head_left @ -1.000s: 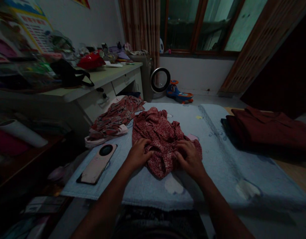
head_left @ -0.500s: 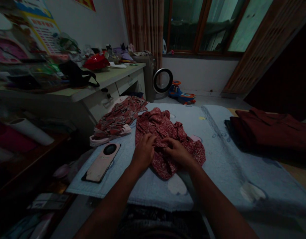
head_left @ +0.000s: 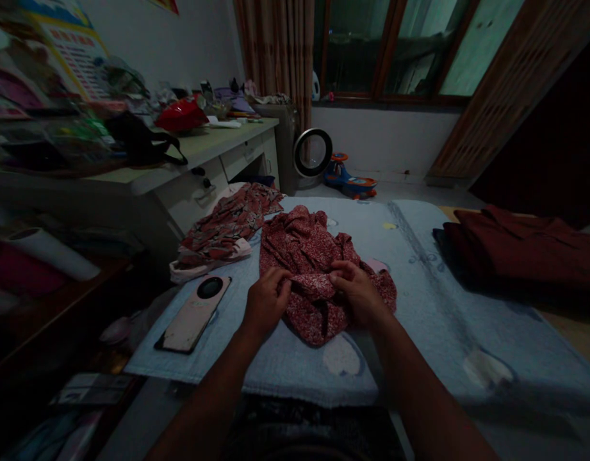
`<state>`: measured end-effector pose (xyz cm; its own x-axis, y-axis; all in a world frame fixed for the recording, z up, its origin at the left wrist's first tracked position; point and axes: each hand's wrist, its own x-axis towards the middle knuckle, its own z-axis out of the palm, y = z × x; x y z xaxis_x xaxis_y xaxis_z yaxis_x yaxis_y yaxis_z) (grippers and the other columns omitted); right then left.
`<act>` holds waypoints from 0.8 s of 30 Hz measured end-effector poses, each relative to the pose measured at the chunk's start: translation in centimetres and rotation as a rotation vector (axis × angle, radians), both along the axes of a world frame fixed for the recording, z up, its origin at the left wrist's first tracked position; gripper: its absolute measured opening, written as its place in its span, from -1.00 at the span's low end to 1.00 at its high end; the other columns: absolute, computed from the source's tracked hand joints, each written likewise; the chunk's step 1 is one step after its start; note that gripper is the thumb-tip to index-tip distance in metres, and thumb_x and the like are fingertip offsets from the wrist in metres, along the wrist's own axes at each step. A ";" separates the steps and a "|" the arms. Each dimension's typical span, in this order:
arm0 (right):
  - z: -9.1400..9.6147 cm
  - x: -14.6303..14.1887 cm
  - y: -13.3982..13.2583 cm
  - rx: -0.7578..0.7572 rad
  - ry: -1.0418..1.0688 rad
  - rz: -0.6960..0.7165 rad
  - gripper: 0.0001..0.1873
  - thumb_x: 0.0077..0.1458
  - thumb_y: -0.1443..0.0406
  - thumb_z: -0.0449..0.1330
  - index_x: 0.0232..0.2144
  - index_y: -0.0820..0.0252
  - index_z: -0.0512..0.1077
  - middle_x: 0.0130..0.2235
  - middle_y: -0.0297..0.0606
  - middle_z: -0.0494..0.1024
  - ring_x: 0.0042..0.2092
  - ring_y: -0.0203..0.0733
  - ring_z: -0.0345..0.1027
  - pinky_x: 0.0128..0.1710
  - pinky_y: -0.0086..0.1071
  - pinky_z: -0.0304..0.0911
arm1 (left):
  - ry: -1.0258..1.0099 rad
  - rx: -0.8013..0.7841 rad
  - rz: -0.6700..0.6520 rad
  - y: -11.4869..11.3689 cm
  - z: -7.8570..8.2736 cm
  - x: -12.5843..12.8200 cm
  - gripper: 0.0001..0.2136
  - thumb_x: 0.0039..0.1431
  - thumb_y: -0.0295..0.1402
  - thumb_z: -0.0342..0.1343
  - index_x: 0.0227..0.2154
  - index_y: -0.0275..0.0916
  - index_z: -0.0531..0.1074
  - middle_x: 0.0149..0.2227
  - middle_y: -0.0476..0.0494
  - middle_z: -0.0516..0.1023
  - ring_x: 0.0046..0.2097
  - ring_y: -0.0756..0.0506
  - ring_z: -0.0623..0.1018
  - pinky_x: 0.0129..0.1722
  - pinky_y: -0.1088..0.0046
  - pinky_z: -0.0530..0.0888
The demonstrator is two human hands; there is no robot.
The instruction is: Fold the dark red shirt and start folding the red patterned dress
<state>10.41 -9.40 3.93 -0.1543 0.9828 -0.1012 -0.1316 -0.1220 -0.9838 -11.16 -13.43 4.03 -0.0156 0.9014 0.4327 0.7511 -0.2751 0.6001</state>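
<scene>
A crumpled red patterned garment lies on a pale blue towel spread over a table. My left hand pinches the cloth at its near left part, fingers closed on a fold. My right hand grips the same garment a little to the right, fingers curled into the fabric. Both hands sit close together at the garment's near edge.
A phone lies on the towel's left end. Another patterned cloth is heaped at the far left. Folded dark red clothes lie at the right. A cluttered desk stands to the left; a fan and toy car are on the floor.
My hands first came together at the garment's middle, then spread slightly apart again while keeping hold of the cloth. The fabric between them has been gathered up a little.
</scene>
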 end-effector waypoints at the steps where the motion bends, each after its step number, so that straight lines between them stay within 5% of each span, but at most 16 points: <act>1: 0.1 0.5 -0.1 0.070 -0.089 -0.018 -0.61 -0.11 0.22 0.29 -0.17 0.12 0.40 -0.30 -0.34 0.50 -0.34 -0.24 0.38 -0.40 -0.39 0.30 | -0.030 -0.029 0.048 0.1 0.1 -0.1 -0.87 0.21 -0.36 -0.01 -0.30 -0.18 0.44 -0.30 -0.05 0.51 -0.26 -0.07 0.51 -0.21 0.42 0.40; 6: 0.8 5.1 -0.4 0.416 -0.532 -0.178 -0.76 0.02 0.26 0.13 -0.21 0.13 0.42 -0.20 -0.23 0.52 -0.16 -0.11 0.41 -0.15 -0.21 0.34 | -0.309 -0.223 0.227 1.0 -0.2 -1.5 -0.84 0.14 -0.24 0.05 -0.29 -0.20 0.42 -0.51 0.06 0.43 -0.46 -0.03 0.46 -0.45 0.49 0.36; 10: -0.1 9.7 -1.0 0.614 -0.892 -0.063 -0.74 -0.04 0.36 0.06 -0.26 0.14 0.45 -0.16 -0.16 0.49 -0.07 -0.05 0.37 -0.02 -0.13 0.29 | -0.437 -0.318 0.095 1.5 -1.2 -3.7 -0.69 0.09 -0.25 0.06 -0.10 -0.21 0.37 -0.30 -0.07 0.55 -0.32 -0.07 0.57 -0.35 0.42 0.50; 15: -3.9 12.8 -1.4 0.645 -1.102 0.044 -0.25 -0.18 0.38 0.16 0.16 0.15 0.29 0.21 0.00 0.30 0.21 0.11 0.17 0.16 0.07 0.15 | -0.054 -0.309 -0.236 1.0 -3.3 -6.9 -0.32 -0.05 -0.47 0.06 0.23 -0.20 0.18 0.28 -0.27 0.27 0.29 -0.20 0.29 0.26 0.16 0.27; 19: -5.4 12.7 -0.7 0.616 -1.106 0.051 -0.56 -0.03 0.37 0.14 -0.04 0.18 0.45 0.15 0.01 0.37 0.16 0.05 0.24 0.16 0.05 0.17 | 0.214 -0.318 -0.262 1.2 -4.4 -7.6 -0.25 -0.09 -0.50 0.12 0.26 -0.24 0.16 0.33 -0.31 0.15 0.37 -0.29 0.10 0.32 0.05 0.15; 22: -4.4 11.6 -0.2 0.638 -1.006 0.099 -0.76 0.05 0.37 0.08 -0.23 0.14 0.49 0.09 -0.06 0.44 0.13 0.00 0.29 0.16 0.02 0.18 | 0.292 -0.270 -0.250 2.1 -4.1 -6.5 -0.30 -0.02 -0.38 0.21 0.24 -0.22 0.21 0.33 -0.32 0.16 0.36 -0.33 0.11 0.29 0.01 0.19; 24: -3.3 10.9 -0.3 0.648 -0.876 0.134 -0.72 0.07 0.36 0.07 -0.18 0.11 0.47 0.13 -0.10 0.42 0.18 -0.02 0.25 0.18 0.01 0.16 | 0.337 -0.242 -0.239 2.8 -3.6 -5.5 -0.37 0.01 -0.37 0.20 0.21 -0.16 0.26 0.33 -0.29 0.16 0.36 -0.35 0.11 0.28 -0.03 0.19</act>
